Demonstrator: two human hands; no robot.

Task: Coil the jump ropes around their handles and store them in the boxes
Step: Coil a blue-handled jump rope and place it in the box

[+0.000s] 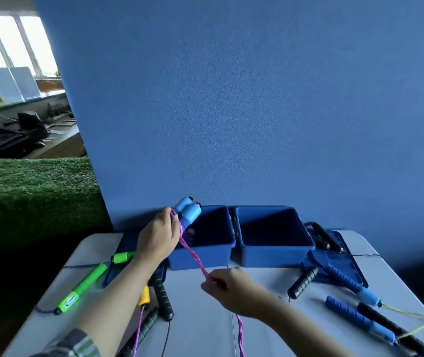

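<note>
My left hand (158, 237) grips a pair of light blue handles (187, 211) held together, raised over the left blue box (203, 253). A pink braided rope (192, 253) runs taut from the handles down to my right hand (227, 286), which pinches it. Below that hand the rope hangs off toward the table's front edge. To the right stands a second blue box (274, 249), with nothing visible in it.
Green handles (84, 287) lie at the left, dark green and yellow ones (154, 295) under my left arm. Black handles (303, 282) and blue ones (355, 289) lie at the right around a blue lid (344, 256). A blue backdrop (257, 112) rises behind the boxes.
</note>
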